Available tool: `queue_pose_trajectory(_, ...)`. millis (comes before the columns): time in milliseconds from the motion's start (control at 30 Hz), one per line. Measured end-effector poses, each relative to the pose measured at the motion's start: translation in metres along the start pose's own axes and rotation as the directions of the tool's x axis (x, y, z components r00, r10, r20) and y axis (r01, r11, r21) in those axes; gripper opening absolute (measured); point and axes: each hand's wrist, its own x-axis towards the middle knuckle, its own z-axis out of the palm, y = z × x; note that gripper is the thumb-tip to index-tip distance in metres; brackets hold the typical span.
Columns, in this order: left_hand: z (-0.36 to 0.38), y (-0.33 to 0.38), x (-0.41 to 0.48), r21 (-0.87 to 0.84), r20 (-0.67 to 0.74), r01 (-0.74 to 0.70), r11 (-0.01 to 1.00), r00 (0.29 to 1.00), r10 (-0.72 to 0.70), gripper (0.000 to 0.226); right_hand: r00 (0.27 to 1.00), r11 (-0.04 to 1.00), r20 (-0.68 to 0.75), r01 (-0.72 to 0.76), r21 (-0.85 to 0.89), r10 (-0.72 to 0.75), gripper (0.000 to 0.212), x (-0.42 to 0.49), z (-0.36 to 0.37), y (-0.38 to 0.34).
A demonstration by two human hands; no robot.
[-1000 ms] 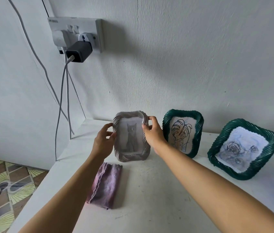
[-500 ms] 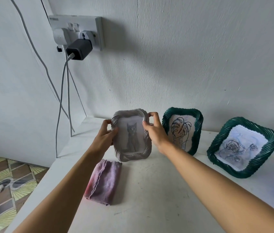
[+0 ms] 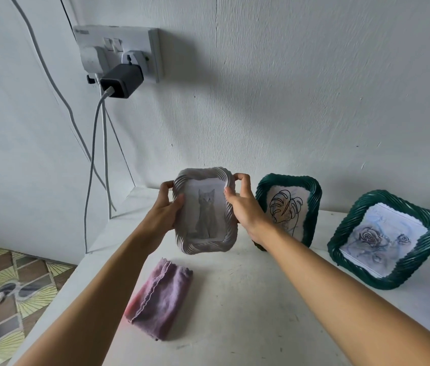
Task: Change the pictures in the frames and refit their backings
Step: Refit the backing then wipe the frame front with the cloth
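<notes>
Left hand [image 3: 165,207] grips the grey cat-picture frame [image 3: 205,211] by its left edge, thumb on the front rim, fingers curled behind; right hand [image 3: 242,207] grips the right edge likewise. Frame is upright, front to camera, over the white table [image 3: 235,299], just beyond a folded pink cloth [image 3: 159,294]. Green leaf frame [image 3: 289,207] and green rose frame [image 3: 386,239] stand to its right.

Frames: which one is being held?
The grey cat frame, gripped by left hand and right hand; the green leaf frame and green rose frame stand on the table.
</notes>
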Motion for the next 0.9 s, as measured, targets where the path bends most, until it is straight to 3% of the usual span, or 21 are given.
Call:
queue_pose_trajectory(133,0.0,-0.002,0.01,-0.021,-0.01,-0.072,0.997,0.997,0.072,0.02,0.998,0.999,-0.04,0.045,0.014,-0.044,0.017,0.007,0.004,-0.003)
queue_pose_trajectory(567,0.009,-0.018,0.011,-0.013,-0.049,-0.075,0.997,0.996,0.074,0.017,0.991,1.0,-0.135,0.01,-0.017,-0.012,0.021,0.007,0.011,0.012)
queue_pose_trajectory(900,0.011,-0.034,-0.011,0.04,-0.195,-0.187,0.982,0.962,0.191,0.04,0.982,0.994,-0.166,0.082,-0.066,-0.092,0.027,-0.012,0.01,0.022)
